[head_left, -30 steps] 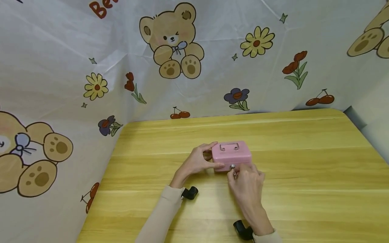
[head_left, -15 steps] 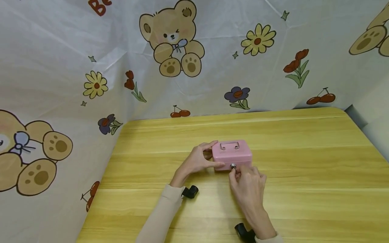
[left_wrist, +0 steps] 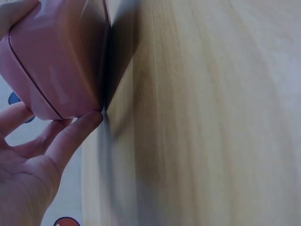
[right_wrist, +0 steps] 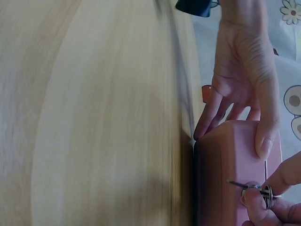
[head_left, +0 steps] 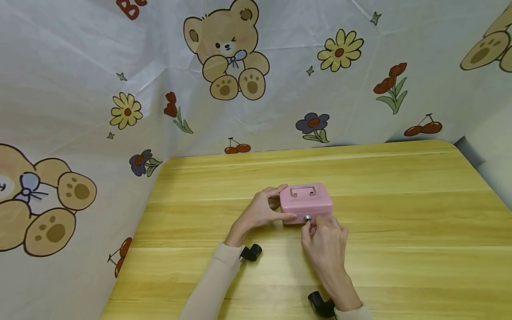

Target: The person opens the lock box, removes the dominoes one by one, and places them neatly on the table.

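Note:
A small pink cash box (head_left: 306, 202) with a thin metal carry handle (head_left: 302, 191) on its lid sits on the table, lid down. My left hand (head_left: 260, 211) grips its left end, thumb along the front and the other fingers at the side and back. At the front lock (head_left: 307, 218), my right hand (head_left: 326, 242) pinches a key between thumb and forefinger. The right wrist view shows a small metal ring (right_wrist: 268, 197) at these fingers and a thin key shaft (right_wrist: 237, 183) sticking out past the lock. The fingers hide much of the key.
The wood-grain table (head_left: 400, 200) extends around the box on all sides. Behind it and to the left hangs a white cloth (head_left: 280, 89) printed with bears and flowers. Black wrist cameras (head_left: 252, 252) jut out from both sleeves.
The right hand's fingers have shifted slightly at the lock, and the key that showed hanging below it is now mostly covered by them. The left hand and the box stay in place.

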A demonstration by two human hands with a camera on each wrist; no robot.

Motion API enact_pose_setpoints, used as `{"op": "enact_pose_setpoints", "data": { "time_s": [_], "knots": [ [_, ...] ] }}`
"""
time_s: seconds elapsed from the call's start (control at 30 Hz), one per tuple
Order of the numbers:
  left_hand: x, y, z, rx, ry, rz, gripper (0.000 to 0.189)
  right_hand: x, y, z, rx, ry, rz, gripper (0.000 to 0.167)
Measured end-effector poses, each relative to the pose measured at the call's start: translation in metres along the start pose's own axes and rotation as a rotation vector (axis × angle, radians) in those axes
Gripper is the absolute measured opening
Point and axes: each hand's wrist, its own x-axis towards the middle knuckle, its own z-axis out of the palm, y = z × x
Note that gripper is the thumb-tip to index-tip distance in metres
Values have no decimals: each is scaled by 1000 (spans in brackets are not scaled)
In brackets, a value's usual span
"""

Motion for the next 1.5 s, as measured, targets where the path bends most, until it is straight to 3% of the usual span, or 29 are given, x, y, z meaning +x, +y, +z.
{"op": "enact_pose_setpoints", "data": {
  "time_s": [0.1,0.2,0.3,0.43,0.53,0.83,1.5],
  "knots": [
    [-1,0,0,-9,-1,14,97,1,0,-3,99,-99,138,18],
    [-2,0,1,-10,-5,26,98,3,1,-8,263,-242,362,18],
    [-3,0,1,-4,-7,24,98,6,4,-12,520,-363,591,20],
    [-4,1,2,-10,-6,25,98,8,9,-14,885,-434,829,24],
    [-4,1,2,-13,-4,33,98,7,11,-15,1014,-450,930,27],
    [-4,2,1,39,7,45,98,7,13,-15,1031,-448,944,24],
    [-3,2,0,31,-9,48,97,4,19,-17,963,-484,892,35]
  ]
}}
